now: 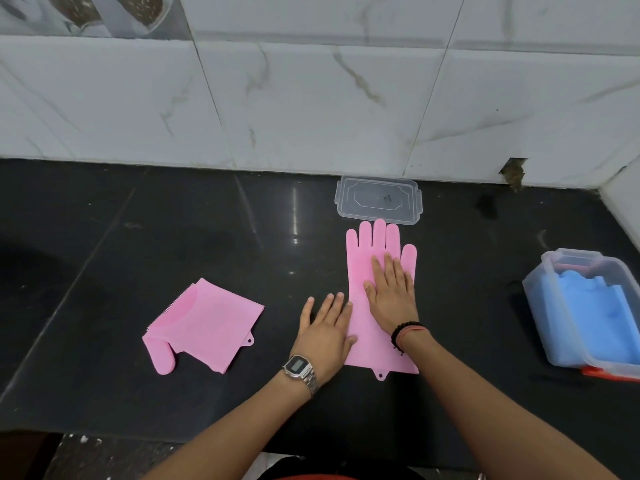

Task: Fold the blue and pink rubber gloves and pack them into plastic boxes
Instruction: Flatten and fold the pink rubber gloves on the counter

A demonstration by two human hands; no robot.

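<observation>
On black counter (173, 220), both hands flatten pink glove (370, 247).

View: head, single wide-angle camera worn on the person's head, looking forward and steeply down. Facing: toward the marble-tiled wall (311, 98) at the back of the black counter (173, 237). Range: near; both forearms enter from the bottom edge, with the left hand (325, 330) and right hand (391, 292) close to frame centre. Coverage: counter from its near edge to the wall; a second wall (623, 195) closes the right corner. Distortion: straight tile seams splay outward toward the frame edges. Shared field: none, as no second view is present.
</observation>
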